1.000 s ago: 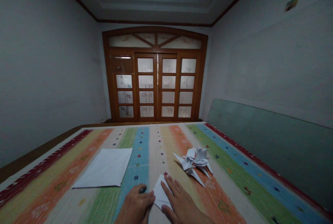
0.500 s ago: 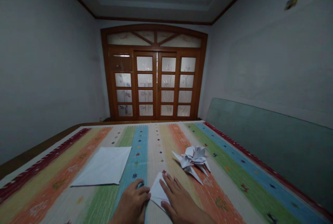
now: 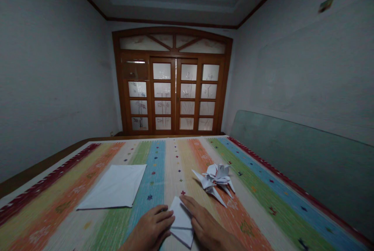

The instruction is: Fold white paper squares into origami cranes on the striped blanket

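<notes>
Folded white paper (image 3: 181, 214) lies at the near edge of the striped woven mat (image 3: 292, 204), between both hands. Compared with half a second ago, it shows a second layer, with a lower flap sticking out on the near side, and the crease across it is clearer. Left hand (image 3: 152, 229) lies flat, fingers together and slightly curved, against the paper's left edge. Right hand (image 3: 207, 223) lies flat with fingers extended, pressing along the right edge. Neither hand is pinching. A flat white sheet (image 3: 113, 186) lies further left, well apart from the hands. A folded paper figure (image 3: 213, 179) sits far right of the paper, just beyond the right fingertips.
</notes>
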The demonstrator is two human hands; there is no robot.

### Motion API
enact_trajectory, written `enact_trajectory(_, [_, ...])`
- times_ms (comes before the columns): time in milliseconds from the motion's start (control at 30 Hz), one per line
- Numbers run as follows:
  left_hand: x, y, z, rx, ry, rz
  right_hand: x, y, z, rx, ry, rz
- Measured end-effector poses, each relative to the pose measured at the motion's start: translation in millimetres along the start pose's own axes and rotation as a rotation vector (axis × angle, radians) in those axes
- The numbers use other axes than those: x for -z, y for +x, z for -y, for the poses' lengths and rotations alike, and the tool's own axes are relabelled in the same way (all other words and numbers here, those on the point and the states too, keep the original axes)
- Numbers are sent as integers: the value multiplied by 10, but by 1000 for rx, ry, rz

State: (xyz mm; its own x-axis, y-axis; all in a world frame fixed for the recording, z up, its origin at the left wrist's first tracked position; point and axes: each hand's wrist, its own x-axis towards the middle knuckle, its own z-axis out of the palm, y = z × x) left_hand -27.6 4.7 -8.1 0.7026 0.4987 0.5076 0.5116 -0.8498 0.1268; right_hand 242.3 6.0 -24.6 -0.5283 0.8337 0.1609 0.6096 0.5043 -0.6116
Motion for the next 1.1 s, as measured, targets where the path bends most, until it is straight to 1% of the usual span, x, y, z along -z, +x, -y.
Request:
enact_trajectory(100, [-15,-7,-10,-15,18,3,5,-4,-17,26,61,-34])
enact_trajectory(167, [-25,-10,-20,-17,26,-7,4,-7,-18,18,98,-59])
enact_trajectory(267, [-33,-15,-34,7,-8,-56,-6,-10,-22,1,129,-86])
enact_trajectory(333, [-31,-16,-42,42,-64,-81,-8,-14,-18,22,133,-97])
enact_trajectory(433, [-10,-3,-53,163,-192,-115,7,-17,14,86,142,-94])
enact_trajectory(533, [36,40,-63,359,-323,-165,25,2,76,151,148,-123])
enact_trajectory(567, [57,59,-68,421,-364,-177,29,15,101,151,150,-146])
enact_trajectory(633, [99,95,-83,516,-447,-190,35,50,150,104,158,-192])
enact_trajectory(767, [147,135,-113,606,-609,-215,43,122,232,-34,198,-261])
enact_trajectory(900, [96,133,-97,654,-774,-222,40,166,260,-119,304,-328])
enact_trajectory(1100, [7,134,-30,792,-806,-306,-13,176,191,-83,587,-251])
